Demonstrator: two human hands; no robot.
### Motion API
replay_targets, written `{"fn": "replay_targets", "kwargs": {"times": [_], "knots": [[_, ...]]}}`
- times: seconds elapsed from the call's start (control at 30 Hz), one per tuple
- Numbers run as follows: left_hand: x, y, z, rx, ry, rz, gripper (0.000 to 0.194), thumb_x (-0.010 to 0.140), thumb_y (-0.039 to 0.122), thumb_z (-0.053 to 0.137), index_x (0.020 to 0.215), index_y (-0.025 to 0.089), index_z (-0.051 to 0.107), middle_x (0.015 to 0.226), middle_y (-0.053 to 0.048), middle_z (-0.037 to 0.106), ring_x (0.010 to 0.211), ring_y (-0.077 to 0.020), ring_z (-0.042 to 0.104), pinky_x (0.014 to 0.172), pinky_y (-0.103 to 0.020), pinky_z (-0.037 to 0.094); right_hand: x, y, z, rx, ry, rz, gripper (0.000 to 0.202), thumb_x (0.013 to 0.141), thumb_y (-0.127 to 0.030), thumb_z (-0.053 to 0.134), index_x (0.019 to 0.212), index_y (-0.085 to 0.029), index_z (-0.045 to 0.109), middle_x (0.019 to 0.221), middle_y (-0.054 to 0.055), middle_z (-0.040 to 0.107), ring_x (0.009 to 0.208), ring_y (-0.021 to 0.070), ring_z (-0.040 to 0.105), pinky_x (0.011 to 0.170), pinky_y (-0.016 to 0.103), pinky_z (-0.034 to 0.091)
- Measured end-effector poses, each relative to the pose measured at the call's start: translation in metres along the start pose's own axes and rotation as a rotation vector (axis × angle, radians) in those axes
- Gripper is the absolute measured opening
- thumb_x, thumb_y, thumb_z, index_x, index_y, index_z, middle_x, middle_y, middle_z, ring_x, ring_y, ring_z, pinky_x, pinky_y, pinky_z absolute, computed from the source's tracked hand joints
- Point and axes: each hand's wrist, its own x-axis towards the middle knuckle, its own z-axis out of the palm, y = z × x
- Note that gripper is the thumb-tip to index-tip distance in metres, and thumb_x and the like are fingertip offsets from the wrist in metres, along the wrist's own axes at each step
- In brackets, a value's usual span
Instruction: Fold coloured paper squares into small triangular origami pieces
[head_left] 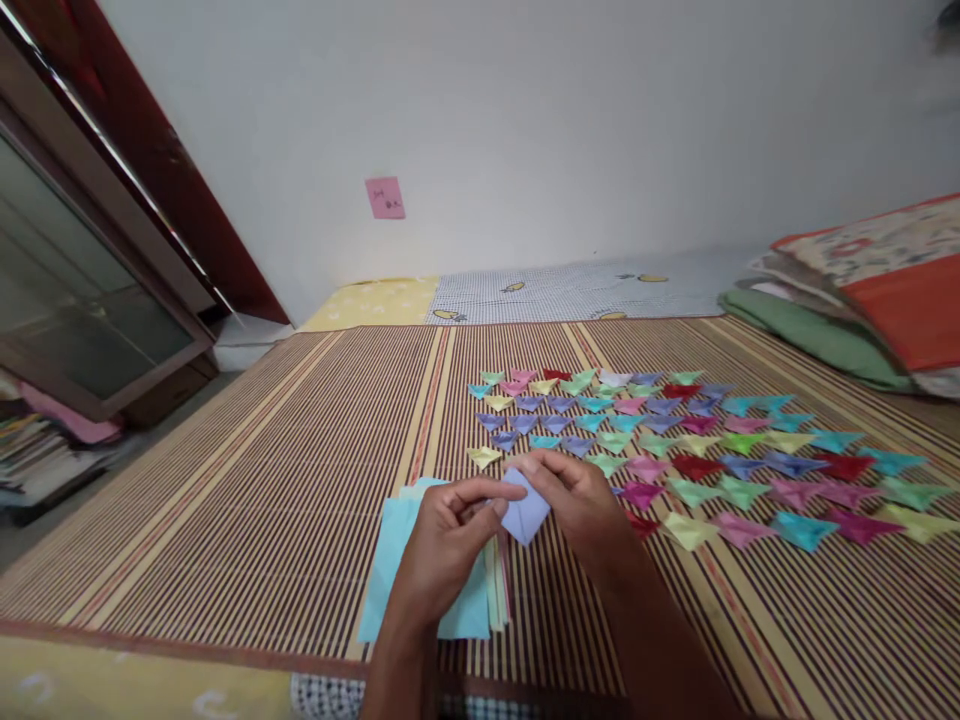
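Note:
Between my two hands is a small folded piece of lavender paper (526,512), held up above the striped mat (285,480). My left hand (457,530) pinches its left side between thumb and fingers. On the upper right edge, the fingers of my right hand (581,495) are closed on the same paper. Under my left forearm lies a stack of coloured paper sheets (391,560), light blue on top. Rows of folded paper pieces (697,467) in many colours spread over the mat beyond and to the right of my hands.
A pile of folded bedding (817,340) and an orange patterned cushion (892,270) sit at the right. Behind the mat, a patterned sheet (555,290) meets the white wall, which bears a pink note (385,198). A glass-fronted cabinet (90,270) stands at the left.

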Motion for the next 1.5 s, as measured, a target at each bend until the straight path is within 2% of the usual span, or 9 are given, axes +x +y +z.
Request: {"fn": "replay_targets", "kwargs": {"times": [0.1,0.27,0.4,0.8,0.93,1.03,1.17,1.3,1.5], "knots": [[0.003,-0.004,-0.004,-0.022,0.092,0.000,0.020,0.087,0.030,0.073,0.099,0.019,0.084,0.094,-0.009,0.081,0.087,-0.0209,0.070,0.081,-0.030,0.052,-0.001,-0.002,-0.006,-0.034,-0.014,-0.068,0.021,0.093,-0.034,0.060,0.101,-0.022,0.075,0.093,0.005,0.076,0.087,0.0214,0.070,0.076,0.034,0.055],[0.004,-0.012,-0.014,-0.126,0.120,-0.008,0.024,0.089,0.029,0.070,0.104,0.016,0.083,0.097,-0.012,0.081,0.089,-0.0216,0.071,0.084,-0.033,0.052,-0.002,-0.003,-0.014,-0.123,-0.172,-0.226,0.021,0.083,-0.016,0.063,0.097,-0.024,0.077,0.107,0.006,0.072,0.106,0.0232,0.068,0.088,0.038,0.055],[0.003,-0.012,-0.017,-0.135,0.104,-0.003,0.022,0.085,0.024,0.073,0.103,0.018,0.084,0.107,-0.012,0.081,0.098,-0.0229,0.072,0.094,-0.035,0.052,-0.002,-0.003,-0.013,-0.131,-0.166,-0.221,0.016,0.085,-0.018,0.068,0.097,-0.025,0.077,0.103,0.006,0.070,0.101,0.0226,0.067,0.085,0.039,0.055],[0.002,0.001,-0.012,-0.045,0.089,0.035,0.027,0.075,0.025,0.083,0.101,0.020,0.083,0.102,-0.010,0.081,0.088,-0.0195,0.072,0.082,-0.031,0.057,-0.004,-0.006,0.000,-0.160,-0.064,-0.281,0.012,0.092,-0.021,0.067,0.082,-0.021,0.073,0.088,0.003,0.068,0.088,0.0198,0.065,0.080,0.036,0.049],[0.001,0.005,-0.008,-0.002,0.116,0.059,0.020,0.082,0.029,0.079,0.099,0.020,0.084,0.102,-0.010,0.081,0.097,-0.0217,0.073,0.089,-0.033,0.056,-0.003,-0.005,0.004,-0.189,-0.026,-0.289,0.016,0.093,-0.022,0.067,0.077,-0.021,0.068,0.084,0.001,0.064,0.081,0.0183,0.062,0.075,0.034,0.048],[0.003,0.005,-0.008,0.023,0.093,0.077,0.021,0.086,0.029,0.074,0.102,0.020,0.083,0.102,-0.011,0.081,0.097,-0.0225,0.073,0.091,-0.035,0.055,-0.003,-0.005,0.003,-0.242,-0.031,-0.303,0.004,0.089,-0.019,0.071,0.088,-0.022,0.071,0.092,0.002,0.065,0.087,0.0199,0.063,0.079,0.035,0.049],[0.005,-0.001,-0.010,-0.016,0.099,0.066,0.021,0.080,0.022,0.073,0.098,0.018,0.083,0.098,-0.010,0.082,0.091,-0.0236,0.074,0.089,-0.037,0.056,-0.004,-0.005,0.003,-0.342,-0.039,-0.432,0.022,0.087,-0.012,0.069,0.103,-0.026,0.076,0.101,0.004,0.064,0.101,0.0233,0.063,0.088,0.041,0.051],[0.005,-0.008,-0.012,-0.064,0.107,0.022,0.026,0.082,0.020,0.068,0.102,0.017,0.083,0.100,-0.010,0.082,0.095,-0.0241,0.073,0.091,-0.035,0.054,-0.006,-0.006,0.006,-0.471,-0.072,-0.583,0.019,0.094,-0.011,0.062,0.095,-0.024,0.076,0.095,0.005,0.065,0.095,0.0226,0.063,0.083,0.040,0.051],[0.003,-0.009,-0.015,-0.143,0.088,-0.017,0.032,0.081,0.015,0.063,0.105,0.017,0.084,0.096,-0.009,0.082,0.087,-0.0192,0.071,0.084,-0.029,0.051,-0.007,-0.008,0.011,-0.719,-0.094,-0.731,0.021,0.099,-0.013,0.056,0.084,-0.020,0.070,0.085,0.005,0.068,0.085,0.0245,0.059,0.077,0.041,0.047]]}}
